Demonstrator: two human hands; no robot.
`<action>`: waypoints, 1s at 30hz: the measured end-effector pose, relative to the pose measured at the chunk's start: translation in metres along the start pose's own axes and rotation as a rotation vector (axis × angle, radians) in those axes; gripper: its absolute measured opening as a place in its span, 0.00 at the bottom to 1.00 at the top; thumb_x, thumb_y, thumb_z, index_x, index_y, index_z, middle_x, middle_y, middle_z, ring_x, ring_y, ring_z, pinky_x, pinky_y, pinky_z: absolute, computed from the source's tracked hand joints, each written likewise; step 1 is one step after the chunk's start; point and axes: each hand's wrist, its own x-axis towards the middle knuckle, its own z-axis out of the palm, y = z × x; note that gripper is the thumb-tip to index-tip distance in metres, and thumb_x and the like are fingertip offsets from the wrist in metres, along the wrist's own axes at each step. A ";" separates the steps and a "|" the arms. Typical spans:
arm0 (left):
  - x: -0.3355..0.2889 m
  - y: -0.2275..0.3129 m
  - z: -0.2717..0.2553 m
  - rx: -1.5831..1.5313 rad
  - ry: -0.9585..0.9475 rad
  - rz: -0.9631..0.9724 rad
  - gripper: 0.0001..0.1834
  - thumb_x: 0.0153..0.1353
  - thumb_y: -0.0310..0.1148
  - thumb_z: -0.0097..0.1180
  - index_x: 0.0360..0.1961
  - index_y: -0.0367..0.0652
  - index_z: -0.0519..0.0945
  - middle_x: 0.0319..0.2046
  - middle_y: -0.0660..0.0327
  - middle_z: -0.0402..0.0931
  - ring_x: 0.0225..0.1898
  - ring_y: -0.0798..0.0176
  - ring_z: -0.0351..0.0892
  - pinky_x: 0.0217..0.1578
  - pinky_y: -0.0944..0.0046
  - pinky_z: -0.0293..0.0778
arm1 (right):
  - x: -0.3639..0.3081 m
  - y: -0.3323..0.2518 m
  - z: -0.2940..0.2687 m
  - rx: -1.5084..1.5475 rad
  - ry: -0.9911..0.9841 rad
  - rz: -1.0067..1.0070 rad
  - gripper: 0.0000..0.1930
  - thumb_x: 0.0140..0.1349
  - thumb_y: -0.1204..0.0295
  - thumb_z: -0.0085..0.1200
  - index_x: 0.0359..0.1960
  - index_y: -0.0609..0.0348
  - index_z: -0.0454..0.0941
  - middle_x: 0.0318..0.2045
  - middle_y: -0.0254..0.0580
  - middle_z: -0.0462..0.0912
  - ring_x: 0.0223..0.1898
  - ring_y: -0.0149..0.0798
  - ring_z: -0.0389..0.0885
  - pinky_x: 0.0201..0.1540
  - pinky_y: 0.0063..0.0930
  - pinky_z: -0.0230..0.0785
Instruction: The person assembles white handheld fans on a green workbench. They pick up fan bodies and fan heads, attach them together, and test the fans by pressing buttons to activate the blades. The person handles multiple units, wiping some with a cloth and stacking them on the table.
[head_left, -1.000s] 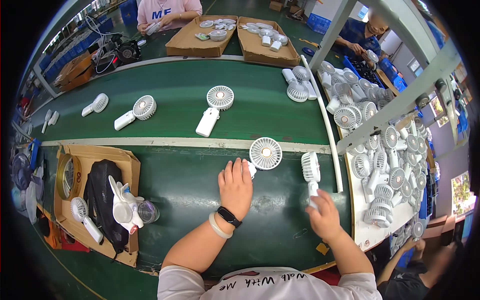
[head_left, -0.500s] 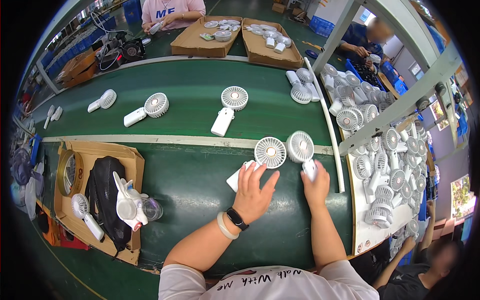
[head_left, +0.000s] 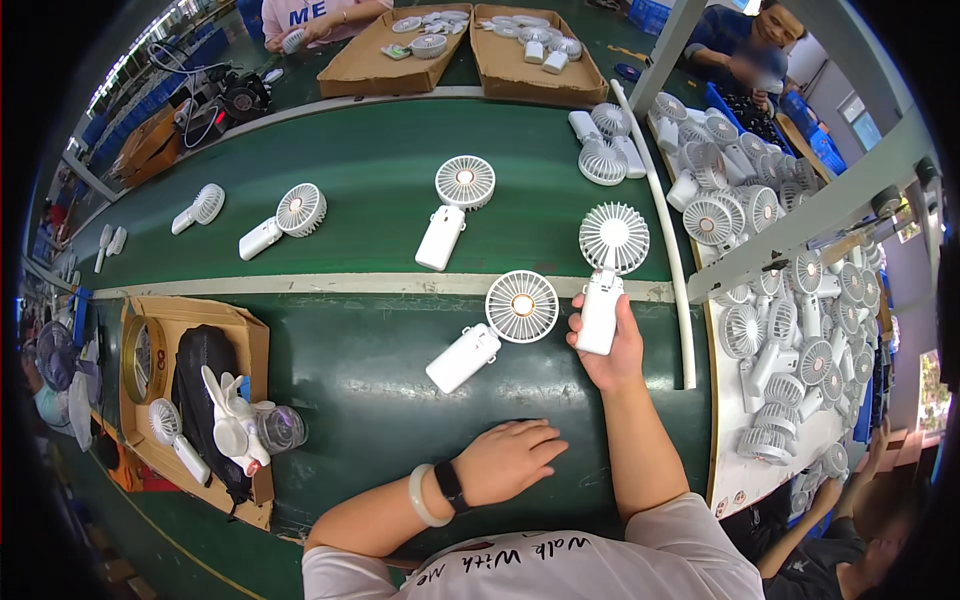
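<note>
My right hand [head_left: 618,362] grips a white handheld fan [head_left: 602,315] by its handle, the round grille upright and pointing away from me. To its left, another white handheld fan [head_left: 463,358] lies on the green bench, its round head tilted up to the far right of the handle. My left hand [head_left: 508,462] rests nearer me, palm down with fingers stretched out and nothing in it. A dark wristband and a pale bangle circle that wrist.
Several fans, one of them a fan [head_left: 440,238], lie on the green belt [head_left: 370,150] beyond. A white tube [head_left: 655,220] borders a board [head_left: 735,480] heaped with fans at right. A cardboard tray [head_left: 262,345] stands left. Co-workers sit at the far side and lower right.
My right hand has lifted its fan and turned it upright. My left hand has come away from the other fan, back toward me; that fan lies untouched.
</note>
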 end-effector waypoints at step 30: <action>0.007 -0.074 -0.072 0.458 0.415 -0.442 0.33 0.43 0.24 0.62 0.54 0.37 0.67 0.47 0.49 0.70 0.49 0.44 0.67 0.50 0.52 0.64 | -0.009 0.010 0.012 0.116 -0.278 0.145 0.35 0.46 0.61 0.51 0.57 0.61 0.60 0.45 0.53 0.73 0.33 0.41 0.75 0.35 0.31 0.69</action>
